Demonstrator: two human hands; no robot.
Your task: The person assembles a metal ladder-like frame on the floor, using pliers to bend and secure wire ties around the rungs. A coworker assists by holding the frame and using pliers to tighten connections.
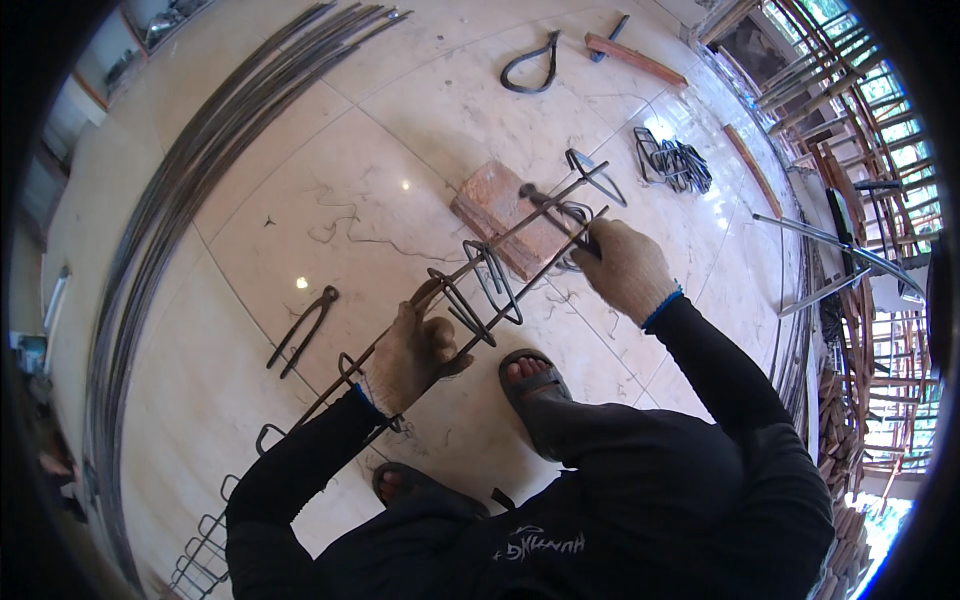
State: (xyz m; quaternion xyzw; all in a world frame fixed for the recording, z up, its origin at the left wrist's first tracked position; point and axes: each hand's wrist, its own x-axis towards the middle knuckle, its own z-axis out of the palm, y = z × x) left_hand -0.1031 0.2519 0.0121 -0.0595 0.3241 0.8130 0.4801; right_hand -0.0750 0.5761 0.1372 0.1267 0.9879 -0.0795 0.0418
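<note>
A long rebar cage (470,266) of thin steel bars with bent wire stirrups (493,282) runs diagonally from lower left to upper middle. My left hand (412,355), in a beige knit glove, is closed around the cage's bars near two stirrups. My right hand (628,268), gloved alike, is closed on the handles of dark pincers (556,212) beside the cage's far end. The pincers' head lies over a reddish brick block (487,205) under the bars. Part of the grip is hidden by my right glove.
Other pincers (305,330) lie on the tiled floor at left. Long steel rods (190,170) curve along the left side. A stack of stirrups (672,162), a bent loop (530,70) and wooden strips (635,58) lie farther off. Metal bars (835,248) and wood pieces stand at right.
</note>
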